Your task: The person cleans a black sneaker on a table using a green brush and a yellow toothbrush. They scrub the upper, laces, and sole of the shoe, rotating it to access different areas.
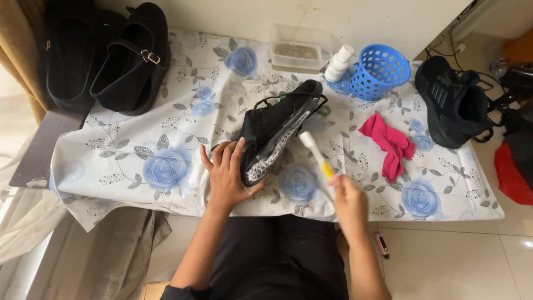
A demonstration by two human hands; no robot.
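On the floral-clothed tabletop (139, 139), the left hand (227, 175) props 1 black sneaker (277, 130) on edge, fingers wrapped around its heel; right hand (348, 203) fingers grip a toothbrush (315, 153) near the sole. Scrubbing appears underway; the second sneaker (452, 103) lies untouched.

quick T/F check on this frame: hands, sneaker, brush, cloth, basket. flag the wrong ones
1. The left hand holds the black sneaker on its side. True.
2. The right hand holds a toothbrush. True.
3. The pink cloth lies inside the blue basket. False: it lies on the floral tablecloth, apart from the basket.
4. The basket stands upright. False: it is tipped on its side.
5. A second black sneaker sits at the right edge. True.
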